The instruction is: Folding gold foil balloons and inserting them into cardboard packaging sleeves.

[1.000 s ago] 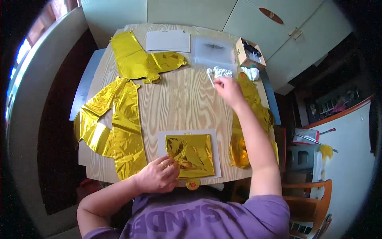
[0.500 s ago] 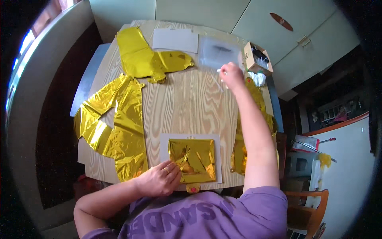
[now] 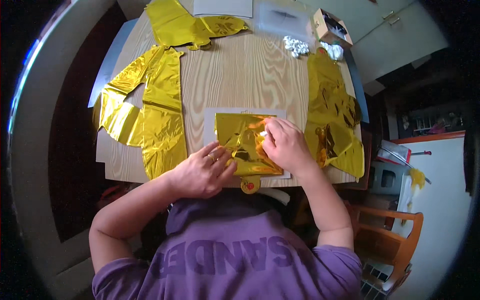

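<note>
On the near edge of a wooden table (image 3: 240, 75), a folded gold foil balloon (image 3: 245, 142) lies on a white sheet (image 3: 212, 120). Left hand (image 3: 202, 172) presses its corner, fingers spread flat. Right hand (image 3: 285, 145) pinches something small and white against the foil, fingers together. More gold foil balloons (image 3: 150, 115) lie on both sides.

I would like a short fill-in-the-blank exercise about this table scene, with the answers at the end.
1. Both hands rest on a folded foil piece of ____ colour.
2. The foil piece lies on a ____ sheet.
3. The left hand wears a ____ on one finger.
4. The right hand pinches something small and ____ against the foil.

Answers: gold; white; ring; white
</note>
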{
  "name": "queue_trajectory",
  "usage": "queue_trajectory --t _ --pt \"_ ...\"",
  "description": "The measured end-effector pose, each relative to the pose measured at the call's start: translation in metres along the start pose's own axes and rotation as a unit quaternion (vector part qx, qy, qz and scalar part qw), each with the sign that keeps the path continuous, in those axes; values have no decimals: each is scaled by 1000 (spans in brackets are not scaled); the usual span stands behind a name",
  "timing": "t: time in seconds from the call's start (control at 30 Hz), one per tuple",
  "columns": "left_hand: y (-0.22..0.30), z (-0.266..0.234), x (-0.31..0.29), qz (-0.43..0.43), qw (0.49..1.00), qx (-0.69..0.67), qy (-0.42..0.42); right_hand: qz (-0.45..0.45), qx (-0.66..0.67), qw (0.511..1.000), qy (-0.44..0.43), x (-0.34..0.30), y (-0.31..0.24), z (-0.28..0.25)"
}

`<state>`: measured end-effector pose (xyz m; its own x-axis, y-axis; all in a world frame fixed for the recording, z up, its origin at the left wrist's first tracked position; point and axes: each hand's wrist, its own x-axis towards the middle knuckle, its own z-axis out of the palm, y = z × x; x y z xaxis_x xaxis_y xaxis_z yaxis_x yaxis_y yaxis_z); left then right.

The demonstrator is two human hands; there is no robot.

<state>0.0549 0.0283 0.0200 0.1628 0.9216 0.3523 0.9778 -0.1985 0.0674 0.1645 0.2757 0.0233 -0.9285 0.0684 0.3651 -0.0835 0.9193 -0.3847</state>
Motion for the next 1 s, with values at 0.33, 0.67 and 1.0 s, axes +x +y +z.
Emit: queue_trajectory --t 0.33,0.67,1.0 --pt "-31 4 5 -44 997 -49 45 58 -22 998 -12 -2 -6 3" --pt "-50 -13 14 -151 963 -210 76 98 103 978 154 -59 -45 -77" --pt "-57 -29 29 -215 945 -243 48 146 -16 989 -12 -51 -60 -9"
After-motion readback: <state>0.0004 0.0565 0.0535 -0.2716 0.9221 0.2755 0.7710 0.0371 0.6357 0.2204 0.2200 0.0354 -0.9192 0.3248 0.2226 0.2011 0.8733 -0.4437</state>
